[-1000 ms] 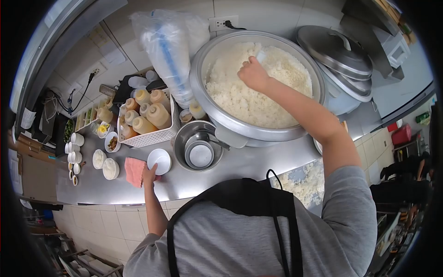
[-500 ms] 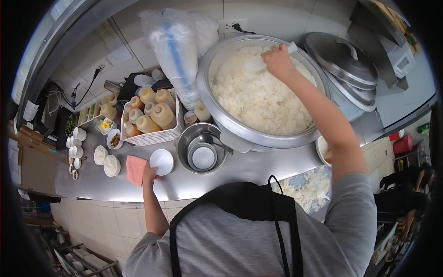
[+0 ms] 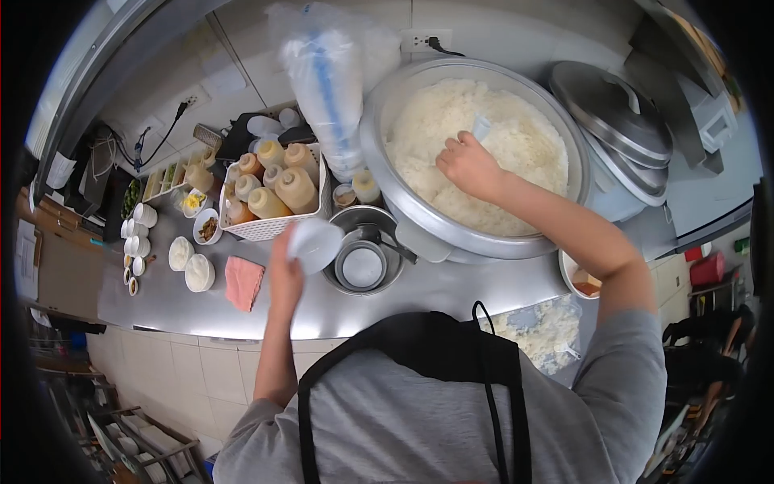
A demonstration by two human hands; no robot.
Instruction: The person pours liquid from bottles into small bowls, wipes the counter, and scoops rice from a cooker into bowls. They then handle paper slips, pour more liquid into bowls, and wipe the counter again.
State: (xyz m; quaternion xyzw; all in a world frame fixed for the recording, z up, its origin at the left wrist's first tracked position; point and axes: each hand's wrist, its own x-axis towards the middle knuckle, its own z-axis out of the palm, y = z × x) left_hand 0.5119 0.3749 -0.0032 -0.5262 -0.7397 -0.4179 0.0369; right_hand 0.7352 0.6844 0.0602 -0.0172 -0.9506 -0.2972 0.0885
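Right hand (image 3: 470,168) closed round white rice paddle (image 3: 481,129), blade dug into cooked white rice (image 3: 484,153) inside big round steel pot (image 3: 387,121) at counter's back edge. Left hand (image 3: 284,274) grips small white bowl (image 3: 314,244), lifted clear of steel counter (image 3: 419,290), near front edge, just left of steel bowl (image 3: 363,262). Pink cloth (image 3: 243,282) flat on counter left of that hand, apart.
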